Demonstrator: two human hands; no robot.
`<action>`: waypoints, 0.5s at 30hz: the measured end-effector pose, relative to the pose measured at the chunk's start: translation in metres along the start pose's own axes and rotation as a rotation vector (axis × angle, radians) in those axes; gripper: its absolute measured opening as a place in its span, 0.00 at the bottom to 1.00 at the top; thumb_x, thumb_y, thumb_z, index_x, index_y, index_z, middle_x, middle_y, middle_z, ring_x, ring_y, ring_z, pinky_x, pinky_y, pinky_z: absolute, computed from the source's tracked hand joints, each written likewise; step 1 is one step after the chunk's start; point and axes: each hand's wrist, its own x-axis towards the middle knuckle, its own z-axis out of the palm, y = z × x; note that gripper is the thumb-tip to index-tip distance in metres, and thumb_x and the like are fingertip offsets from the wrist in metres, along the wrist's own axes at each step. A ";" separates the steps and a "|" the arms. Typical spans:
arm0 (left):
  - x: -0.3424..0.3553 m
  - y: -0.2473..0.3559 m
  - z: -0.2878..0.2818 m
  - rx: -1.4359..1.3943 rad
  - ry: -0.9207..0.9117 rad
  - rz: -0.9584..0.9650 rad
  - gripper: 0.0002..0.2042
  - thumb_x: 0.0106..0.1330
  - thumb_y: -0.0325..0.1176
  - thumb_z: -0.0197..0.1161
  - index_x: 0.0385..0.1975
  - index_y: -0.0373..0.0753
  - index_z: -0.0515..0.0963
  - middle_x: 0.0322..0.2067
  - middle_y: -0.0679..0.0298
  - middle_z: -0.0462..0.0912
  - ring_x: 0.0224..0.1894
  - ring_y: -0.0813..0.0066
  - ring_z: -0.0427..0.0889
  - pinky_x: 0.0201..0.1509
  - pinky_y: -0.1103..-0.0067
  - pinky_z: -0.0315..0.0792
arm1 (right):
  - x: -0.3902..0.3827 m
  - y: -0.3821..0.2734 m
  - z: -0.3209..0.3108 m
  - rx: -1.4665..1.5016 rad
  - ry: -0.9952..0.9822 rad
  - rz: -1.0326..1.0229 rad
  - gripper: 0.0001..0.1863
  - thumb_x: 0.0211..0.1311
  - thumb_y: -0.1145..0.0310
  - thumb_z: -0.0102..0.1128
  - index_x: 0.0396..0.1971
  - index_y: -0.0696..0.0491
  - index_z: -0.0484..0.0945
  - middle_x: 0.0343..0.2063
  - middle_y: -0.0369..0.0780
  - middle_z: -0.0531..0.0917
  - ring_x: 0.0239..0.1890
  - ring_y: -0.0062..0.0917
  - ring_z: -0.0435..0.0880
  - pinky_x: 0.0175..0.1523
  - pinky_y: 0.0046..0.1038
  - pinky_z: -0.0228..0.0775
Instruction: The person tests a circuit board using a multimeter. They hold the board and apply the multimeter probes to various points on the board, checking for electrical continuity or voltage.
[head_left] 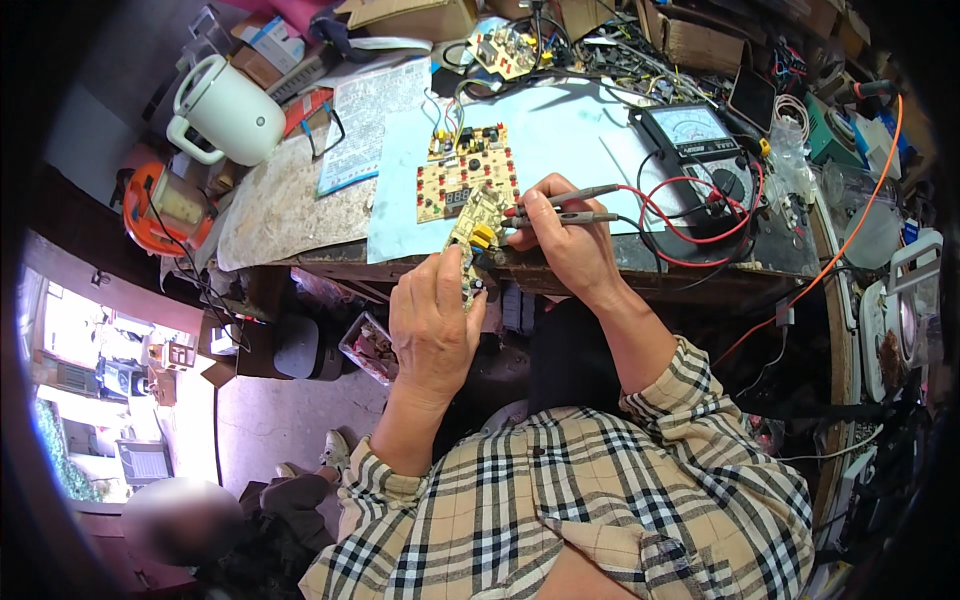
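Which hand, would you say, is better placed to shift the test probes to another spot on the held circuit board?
Probably the right hand: it already grips both test probes, pointed toward the held circuit board, while the left hand is occupied holding that board.

Beige plaid shirt (470, 500), black and white bands crossing, small dark round button (540, 451) in front. Loose sleeves (685, 385), same plaid, end on the forearms (645, 345); left hand (432, 315) and right hand (568, 240) bare. Dark trousers (565, 360).
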 end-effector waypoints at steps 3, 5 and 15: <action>-0.002 -0.001 0.001 -0.073 0.038 -0.048 0.36 0.44 0.26 0.76 0.57 0.33 0.67 0.47 0.53 0.73 0.50 0.55 0.75 0.54 0.67 0.71 | 0.000 0.000 0.001 -0.004 -0.008 -0.003 0.12 0.72 0.66 0.51 0.32 0.60 0.75 0.25 0.39 0.82 0.25 0.19 0.84 0.28 0.19 0.77; -0.003 -0.002 0.002 -0.115 0.064 -0.079 0.37 0.44 0.24 0.76 0.57 0.32 0.66 0.48 0.51 0.73 0.51 0.53 0.74 0.55 0.66 0.71 | 0.000 0.002 0.000 0.011 0.000 -0.009 0.12 0.72 0.66 0.51 0.33 0.60 0.75 0.26 0.39 0.83 0.26 0.19 0.85 0.28 0.19 0.77; -0.005 -0.013 0.009 -0.251 0.076 -0.211 0.35 0.46 0.24 0.75 0.56 0.33 0.66 0.47 0.49 0.74 0.48 0.51 0.76 0.53 0.67 0.71 | -0.002 0.002 -0.006 0.089 -0.084 0.046 0.12 0.72 0.63 0.53 0.35 0.58 0.74 0.28 0.38 0.84 0.24 0.17 0.84 0.28 0.19 0.76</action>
